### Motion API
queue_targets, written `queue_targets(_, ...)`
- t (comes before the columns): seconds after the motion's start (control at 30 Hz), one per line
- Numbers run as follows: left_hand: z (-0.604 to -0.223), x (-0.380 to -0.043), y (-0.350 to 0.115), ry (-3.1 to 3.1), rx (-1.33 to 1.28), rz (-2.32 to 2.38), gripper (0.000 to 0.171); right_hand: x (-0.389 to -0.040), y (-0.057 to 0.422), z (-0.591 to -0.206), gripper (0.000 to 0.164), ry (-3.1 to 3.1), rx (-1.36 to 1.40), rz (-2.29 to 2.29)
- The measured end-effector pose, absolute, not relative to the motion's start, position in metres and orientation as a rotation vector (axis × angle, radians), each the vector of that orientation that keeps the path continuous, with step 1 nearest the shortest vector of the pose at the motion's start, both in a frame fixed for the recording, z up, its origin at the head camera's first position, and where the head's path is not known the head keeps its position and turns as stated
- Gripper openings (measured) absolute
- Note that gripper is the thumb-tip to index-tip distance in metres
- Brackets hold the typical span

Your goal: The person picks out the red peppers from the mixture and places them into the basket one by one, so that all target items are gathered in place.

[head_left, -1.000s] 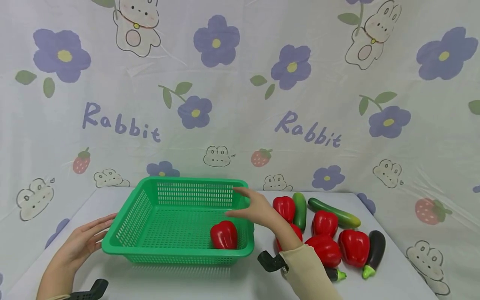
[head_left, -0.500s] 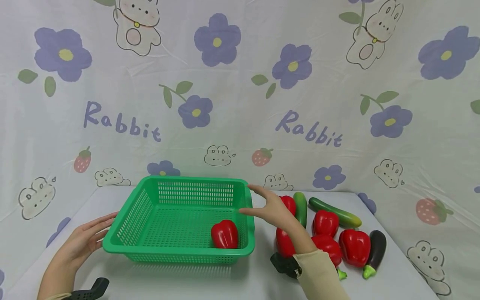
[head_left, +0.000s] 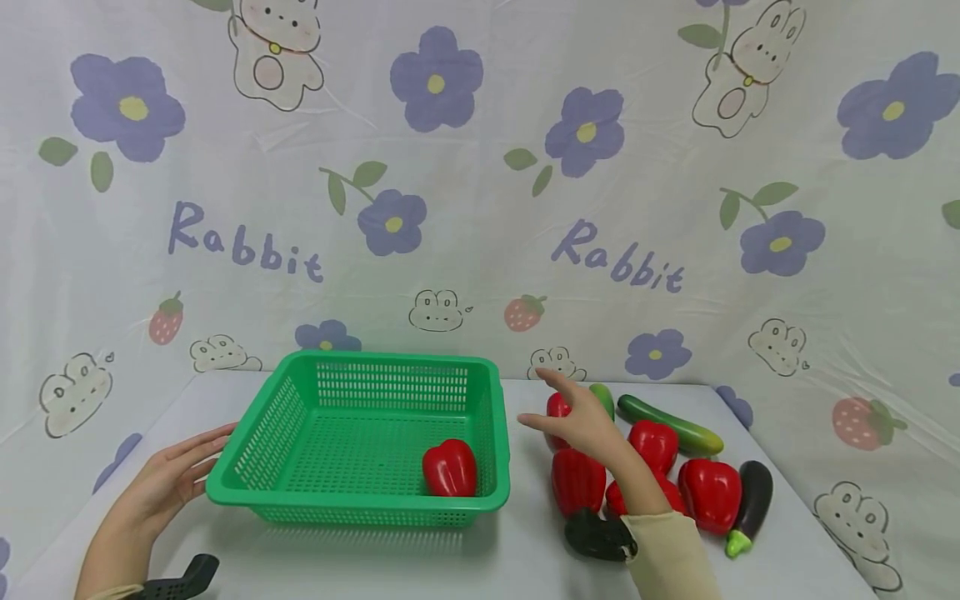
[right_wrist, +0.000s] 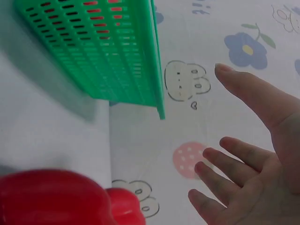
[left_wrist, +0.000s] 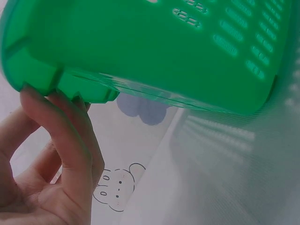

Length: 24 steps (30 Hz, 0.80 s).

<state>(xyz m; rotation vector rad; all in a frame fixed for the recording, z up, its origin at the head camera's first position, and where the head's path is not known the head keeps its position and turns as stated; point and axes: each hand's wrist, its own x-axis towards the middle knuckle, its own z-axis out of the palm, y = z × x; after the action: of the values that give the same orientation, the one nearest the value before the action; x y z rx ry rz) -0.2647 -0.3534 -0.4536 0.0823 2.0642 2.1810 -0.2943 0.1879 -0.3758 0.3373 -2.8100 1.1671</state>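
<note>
Fingers spread, the empty right hand [head_left: 585, 423] hovers by red peppers [head_left: 578, 482] at right, likely between picks; another would need lowering, gripping. The left hand [head_left: 168, 482], fingers relaxed, touches the basket [head_left: 360, 502], 1 pepper [head_left: 450, 468] inside near right.

White table [head_left: 345, 571], rabbit-and-flower cloth backdrop [head_left: 483, 208], dark eggplant [head_left: 752, 497], long green cucumber [head_left: 671, 425]

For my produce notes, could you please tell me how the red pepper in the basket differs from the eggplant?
The pepper is bright red; the eggplant is nearly black. The pepper is squat, the eggplant long. The pepper lies inside the green basket, the eggplant outside it on the table. Both look glossy, and neither is held.
</note>
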Motion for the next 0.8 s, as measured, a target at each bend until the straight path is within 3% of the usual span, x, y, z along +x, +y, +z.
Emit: queue_targets(0.8,-0.454,-0.264,-0.352,2.043,0.09,2.2,0.027,-0.286,0.249,-0.39,0.09,-2.865,0.079,1.226)
